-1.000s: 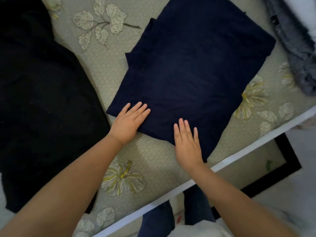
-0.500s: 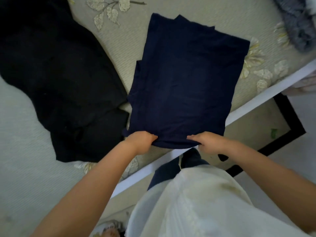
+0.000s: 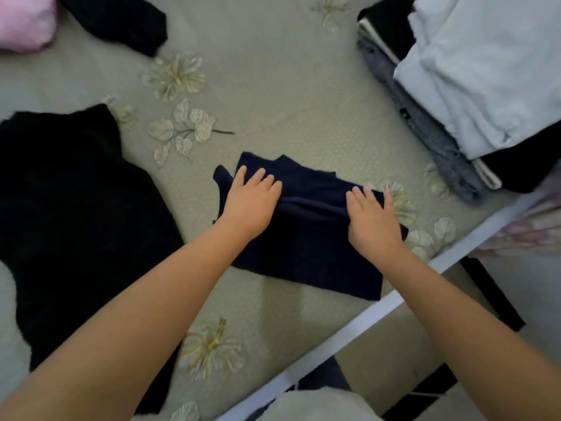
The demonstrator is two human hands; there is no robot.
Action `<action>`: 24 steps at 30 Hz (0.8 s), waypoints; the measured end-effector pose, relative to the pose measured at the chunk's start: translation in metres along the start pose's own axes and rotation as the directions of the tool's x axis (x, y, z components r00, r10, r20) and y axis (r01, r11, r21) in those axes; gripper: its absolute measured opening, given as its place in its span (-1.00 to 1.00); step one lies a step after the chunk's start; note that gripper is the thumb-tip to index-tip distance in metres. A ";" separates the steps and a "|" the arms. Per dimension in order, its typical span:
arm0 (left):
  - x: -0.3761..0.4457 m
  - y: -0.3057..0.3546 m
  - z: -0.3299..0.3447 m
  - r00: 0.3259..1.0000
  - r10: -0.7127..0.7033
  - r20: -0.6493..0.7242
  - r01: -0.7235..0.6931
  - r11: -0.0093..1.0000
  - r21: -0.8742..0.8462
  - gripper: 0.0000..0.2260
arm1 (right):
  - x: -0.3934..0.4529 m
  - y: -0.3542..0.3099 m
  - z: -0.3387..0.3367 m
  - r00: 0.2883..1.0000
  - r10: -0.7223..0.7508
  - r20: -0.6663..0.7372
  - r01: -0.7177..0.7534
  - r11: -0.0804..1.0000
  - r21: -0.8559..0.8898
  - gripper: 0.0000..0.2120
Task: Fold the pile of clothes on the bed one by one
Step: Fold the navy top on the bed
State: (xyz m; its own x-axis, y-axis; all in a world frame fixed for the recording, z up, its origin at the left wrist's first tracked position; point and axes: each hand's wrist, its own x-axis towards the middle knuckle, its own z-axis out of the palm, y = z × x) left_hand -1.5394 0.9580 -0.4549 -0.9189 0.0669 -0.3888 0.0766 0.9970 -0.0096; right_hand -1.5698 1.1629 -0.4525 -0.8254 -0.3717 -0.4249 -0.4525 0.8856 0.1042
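A navy garment (image 3: 309,253) lies folded over near the bed's front edge. My left hand (image 3: 250,202) is on its far left part and my right hand (image 3: 372,220) on its far right part. A bunched folded-over edge runs between the two hands. Fingers of both hands lie on top of the cloth, and both thumbs are hidden under that edge, so each hand pinches it. A spread black garment (image 3: 76,223) lies to the left on the bed cover (image 3: 288,101).
A stack of folded clothes (image 3: 473,86), white on top of grey and black, sits at the right. Another black garment (image 3: 121,19) and a pink item (image 3: 24,22) lie at the far left. The bed's white edge (image 3: 379,311) runs diagonally in front of me.
Both hands went from pressing the flat garment to gripping its near edge, then carried that edge away from me over the far half.
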 end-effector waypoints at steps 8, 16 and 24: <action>0.098 0.007 0.021 0.994 -0.093 0.060 0.094 0.995 -0.016 -0.67 | 0.082 0.028 0.032 0.995 0.066 0.077 -0.078 0.984 0.158 -0.61; 0.122 -0.012 0.044 0.993 -0.041 -0.114 0.006 0.956 -0.295 -0.60 | 0.106 0.044 0.055 0.995 0.098 -0.015 -0.088 0.943 0.321 -0.53; 0.130 -0.013 0.043 0.957 0.235 0.171 -0.230 0.972 -0.048 -0.43 | 0.108 0.025 0.054 0.998 0.059 0.013 -0.060 0.971 0.233 -0.62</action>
State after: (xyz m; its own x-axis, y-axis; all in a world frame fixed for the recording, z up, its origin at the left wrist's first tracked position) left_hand -1.6434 0.9517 -0.5451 -0.7955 0.2912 -0.5315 0.2668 0.9557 0.1244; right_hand -1.6519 1.1599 -0.5444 -0.8460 -0.3152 -0.4301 -0.3108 0.9469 -0.0827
